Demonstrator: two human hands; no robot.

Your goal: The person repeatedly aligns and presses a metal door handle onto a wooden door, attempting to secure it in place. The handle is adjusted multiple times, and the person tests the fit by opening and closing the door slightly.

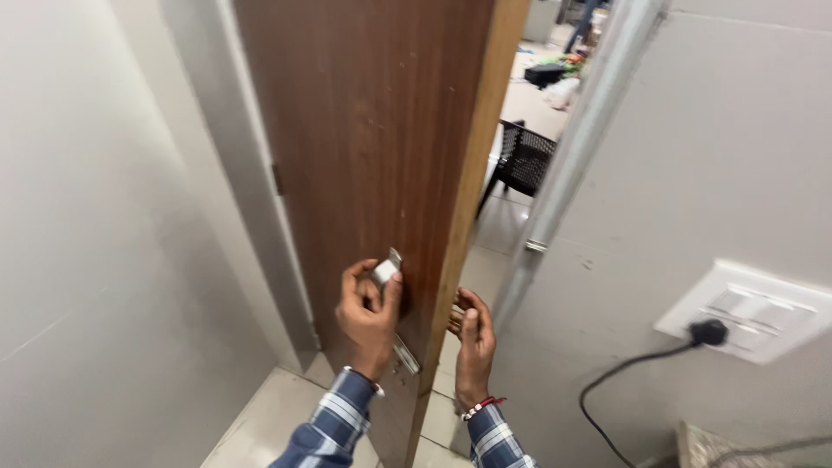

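Note:
A brown wooden door (373,130) stands partly open in front of me. My left hand (368,316) grips a small silver metal latch (387,269) on the door's inner face. Below it a silver metal plate (405,354) is fixed to the door. My right hand (472,334) curls its fingers around the door's light wooden edge (477,173) at the same height. Both wrists wear blue checked sleeves, and a red and white band circles the right wrist.
A grey metal door frame (576,147) stands right of the gap. A white switch plate (754,312) with a black plug and cable (607,390) is on the right wall. Beyond the gap sits a black chair (524,160). A plain wall (95,243) closes the left.

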